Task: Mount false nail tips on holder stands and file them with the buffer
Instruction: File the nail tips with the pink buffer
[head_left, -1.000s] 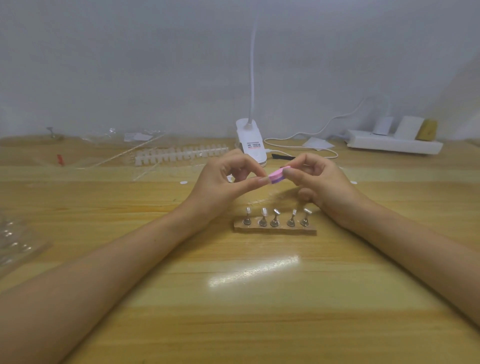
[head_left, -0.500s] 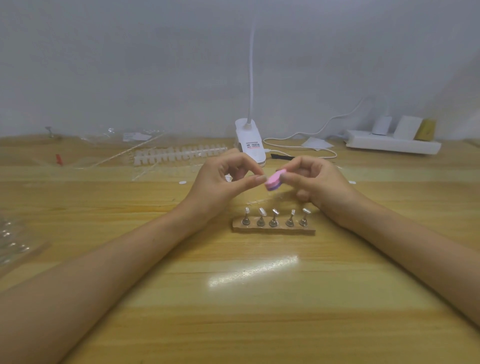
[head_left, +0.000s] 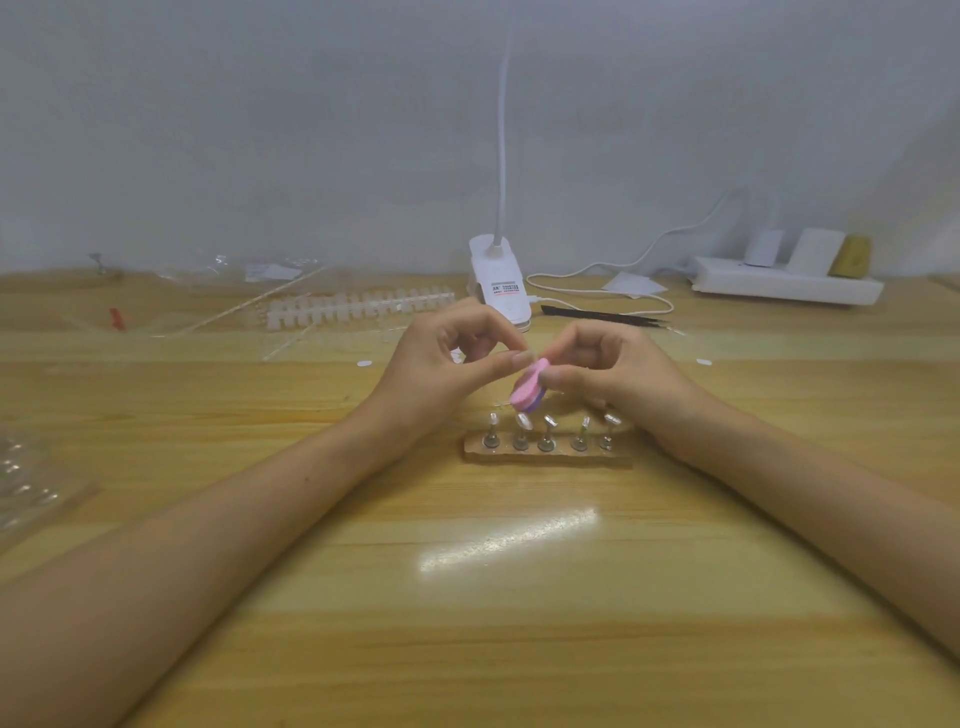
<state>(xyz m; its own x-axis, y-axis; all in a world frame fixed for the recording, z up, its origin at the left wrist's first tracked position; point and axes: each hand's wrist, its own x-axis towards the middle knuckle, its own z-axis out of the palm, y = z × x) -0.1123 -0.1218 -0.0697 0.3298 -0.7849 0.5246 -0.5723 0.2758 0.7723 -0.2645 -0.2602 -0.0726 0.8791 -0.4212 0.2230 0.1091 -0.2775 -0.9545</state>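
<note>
A wooden base (head_left: 548, 458) in the middle of the table carries several metal holder stands (head_left: 545, 434), each topped with a clear nail tip. Just above them my right hand (head_left: 618, 376) pinches a small pink and purple buffer (head_left: 527, 392), tilted with its lower end over the second stand from the left. My left hand (head_left: 447, 369) hovers beside it with fingers curled, thumb tip against the buffer's upper end. I cannot tell whether a nail tip sits between its fingers.
A strip of white nail tips (head_left: 358, 306) and clear packaging (head_left: 234, 291) lie at the back left. A white clip lamp (head_left: 501, 283), black tweezers (head_left: 605, 316) and a power strip (head_left: 787, 283) stand behind. A clear plastic tray (head_left: 26, 488) sits at the left edge.
The buffer has tipped from nearly level to steeply tilted and dropped toward the stands. Both hands shifted slightly lower.
</note>
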